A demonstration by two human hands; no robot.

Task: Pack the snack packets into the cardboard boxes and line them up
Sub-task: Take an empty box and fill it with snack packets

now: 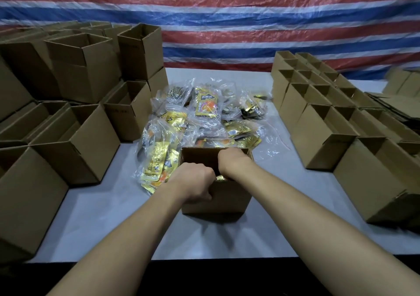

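1. Standing stacked along the left edge of the table (113,216), open cardboard boxes (75,134) hide their contents.
2. The left hand (195,182) grips the near rim of the centre box (218,200), near the front edge.
3. The right hand (234,161) reaches inside it, and its grip cannot be told. A gold packet (220,177) shows within.
4. Just behind, the pile of snack packets (200,118) is large, so I judge much packing is left.
5. Rows of boxes (318,122) line the right edge.

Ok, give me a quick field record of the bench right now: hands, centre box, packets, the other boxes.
left hand: grips the near rim of the centre box
right hand: reaches into that box, fingers hidden
inside box: a gold packet shows between the hands
packet pile: loose on the table, just behind the box
left boxes: open, stacked
right boxes: open, in rows
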